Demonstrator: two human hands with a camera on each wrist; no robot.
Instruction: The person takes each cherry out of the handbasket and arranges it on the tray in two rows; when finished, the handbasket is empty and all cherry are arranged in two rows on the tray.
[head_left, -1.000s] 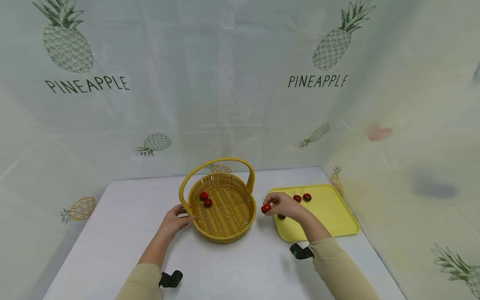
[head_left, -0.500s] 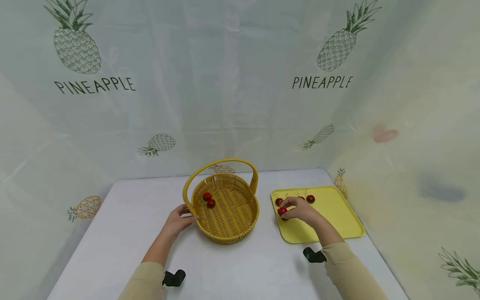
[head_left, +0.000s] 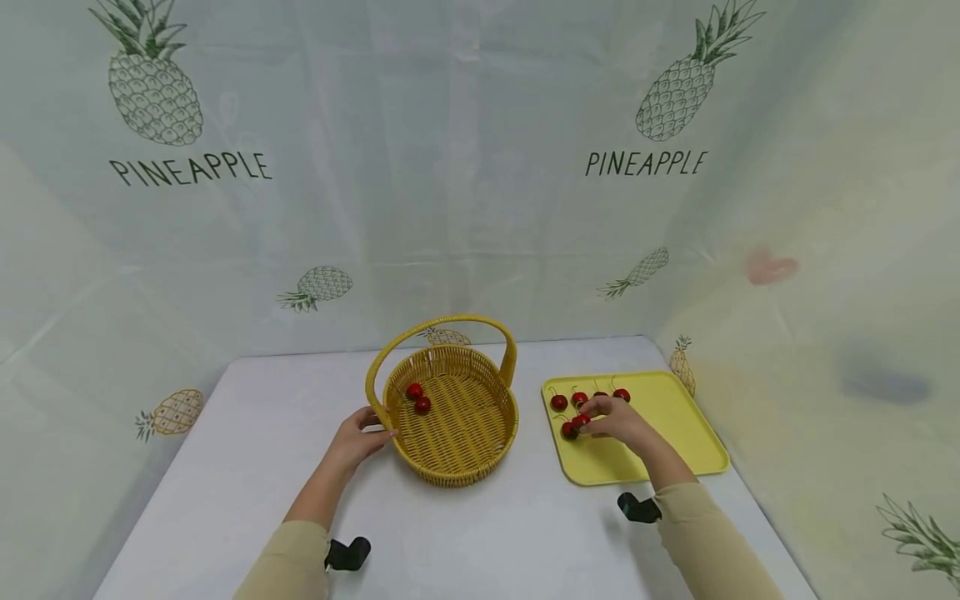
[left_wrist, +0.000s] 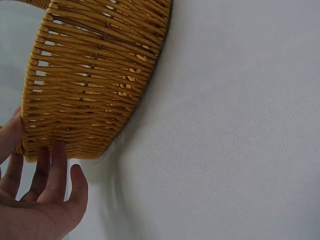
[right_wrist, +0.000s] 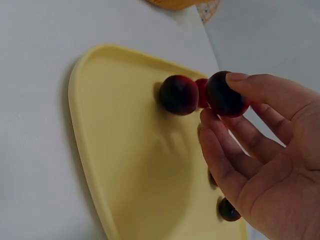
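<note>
My left hand [head_left: 356, 442] holds the left side of the yellow wicker basket [head_left: 459, 425], near the foot of its arched handle. In the left wrist view, the thumb is at the rim and fingertips touch the woven wall [left_wrist: 90, 85]. Two red cherries [head_left: 422, 406] lie inside the basket, toward the left. Over the yellow tray [head_left: 663, 429], my right hand [head_left: 617, 419] pinches a cherry [right_wrist: 225, 95] between thumb and fingers. Close beside it is another dark red cherry [right_wrist: 179, 95] on the tray. Several more stemmed cherries, such as one at the corner [head_left: 558, 402], lie there.
Both basket and tray stand on a white table [head_left: 450, 542], the tray to the right of the basket. Behind the table hangs a pale curtain [head_left: 420, 183] printed with pineapples, which continues along the right side.
My right hand, still pinching a cherry, has moved right from the gap beside the basket to over the tray. The left hand keeps its hold on the basket. The head view has shifted slightly.
</note>
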